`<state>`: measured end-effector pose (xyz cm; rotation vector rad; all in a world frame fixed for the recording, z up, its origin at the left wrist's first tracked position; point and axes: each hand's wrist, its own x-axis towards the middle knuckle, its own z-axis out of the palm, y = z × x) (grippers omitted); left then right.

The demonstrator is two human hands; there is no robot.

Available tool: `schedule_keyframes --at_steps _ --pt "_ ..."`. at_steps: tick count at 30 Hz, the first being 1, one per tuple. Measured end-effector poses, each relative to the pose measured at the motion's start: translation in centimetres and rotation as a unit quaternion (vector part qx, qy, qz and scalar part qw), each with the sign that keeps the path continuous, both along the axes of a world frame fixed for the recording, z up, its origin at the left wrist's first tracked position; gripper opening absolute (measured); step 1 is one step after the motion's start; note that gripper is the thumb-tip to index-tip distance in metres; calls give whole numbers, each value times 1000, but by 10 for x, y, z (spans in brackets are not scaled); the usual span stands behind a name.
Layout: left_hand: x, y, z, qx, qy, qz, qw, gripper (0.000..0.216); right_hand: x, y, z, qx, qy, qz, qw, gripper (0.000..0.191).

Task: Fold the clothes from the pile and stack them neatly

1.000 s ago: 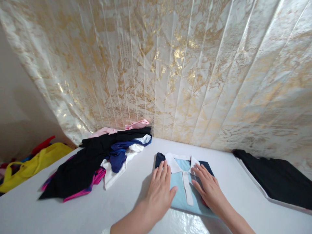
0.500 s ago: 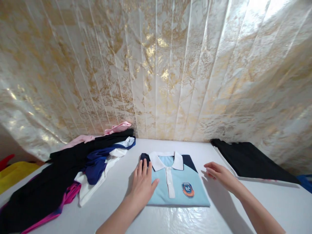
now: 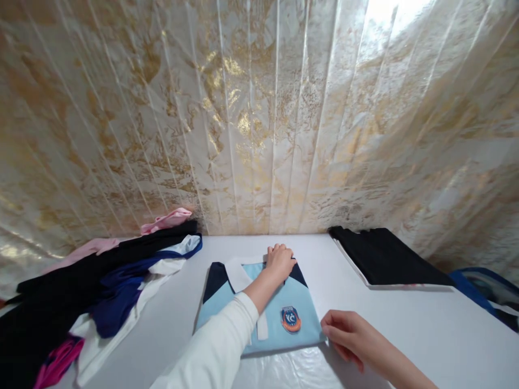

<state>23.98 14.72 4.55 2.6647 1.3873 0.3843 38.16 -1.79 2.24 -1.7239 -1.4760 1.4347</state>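
Lying folded mid-table (image 3: 399, 324), collar (image 3: 237, 273) away from me, the shirt (image 3: 308, 305) is light blue. My left hand (image 3: 279, 262) is closed on the collar's far end, with the arm crossing the shirt. My right hand (image 3: 344, 335) touches the near right corner, fingers half curled; I cannot tell if it grips. A pile (image 3: 101, 281) lies to the left, a black garment (image 3: 385, 259) to the right, both apart.

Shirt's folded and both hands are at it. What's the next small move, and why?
Probably slide the right hand under the near right corner of the folded polo shirt and lift. The left hand curls at the collar, the folds look square, and a folded black garment lies to the right.
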Motion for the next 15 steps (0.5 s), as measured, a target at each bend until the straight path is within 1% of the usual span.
schedule_keyframes --at_steps 4,7,11,15 --pt "5 6 -8 -7 -2 -1 1000 29 4 -4 -7 -45 53 8 998 30" --pt "5 5 -13 -13 -4 -5 1000 25 3 -6 -7 -63 72 2 995 31" --pt "6 5 -19 -13 -18 -4 1000 18 -2 -8 0 -79 58 -9 995 27" --pt "8 7 -24 -5 -26 19 999 18 -7 -9 4 -84 25 -18 996 23"
